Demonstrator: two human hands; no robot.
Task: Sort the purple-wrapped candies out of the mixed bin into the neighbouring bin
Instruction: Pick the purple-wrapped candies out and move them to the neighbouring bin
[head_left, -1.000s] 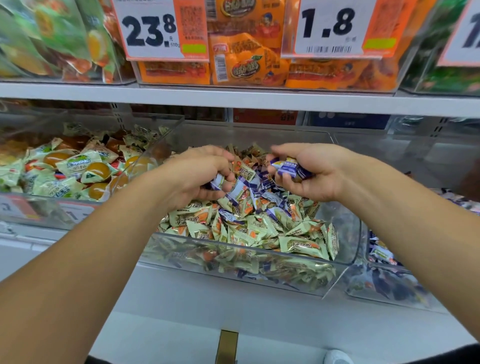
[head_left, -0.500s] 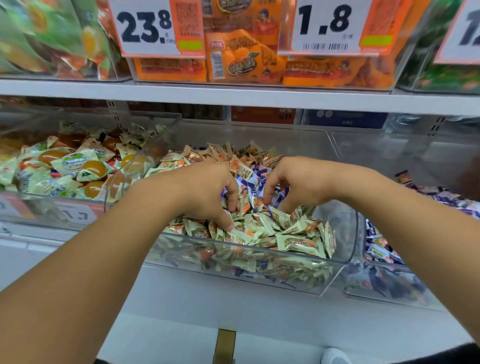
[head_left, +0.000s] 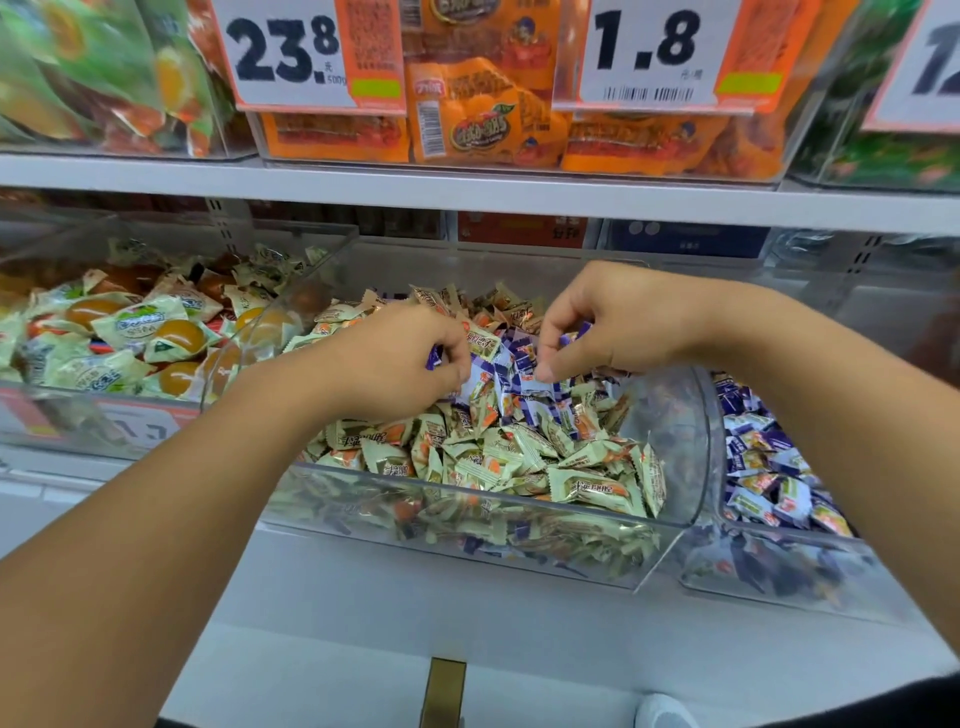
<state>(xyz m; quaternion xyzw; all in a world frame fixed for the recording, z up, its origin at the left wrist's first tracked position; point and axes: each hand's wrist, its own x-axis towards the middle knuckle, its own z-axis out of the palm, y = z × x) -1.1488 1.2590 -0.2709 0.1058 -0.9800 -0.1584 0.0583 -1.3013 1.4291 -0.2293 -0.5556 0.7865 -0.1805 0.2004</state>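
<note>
Digging in: I've got both hands in the mixed bin (head_left: 675, 530).
Left hand (head_left: 395, 364): fingers curled, pinching a purple candy (head_left: 434, 356).
Right hand (head_left: 618, 322): fingertips pinching purple wrappers (head_left: 519, 358) mid-pile.
Around: green candies (head_left: 519, 462) everywhere; neighbouring bin (head_left: 769, 582) right.

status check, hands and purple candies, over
Left hand and right hand each pinching purple-wrapped candies in the clear plastic mixed bin. Cream-wrapped candies crowd around.

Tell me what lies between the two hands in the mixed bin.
Head view: between the left hand and right hand lies a cluster of purple-wrapped candies on the pile, mixed with cream ones.
</note>
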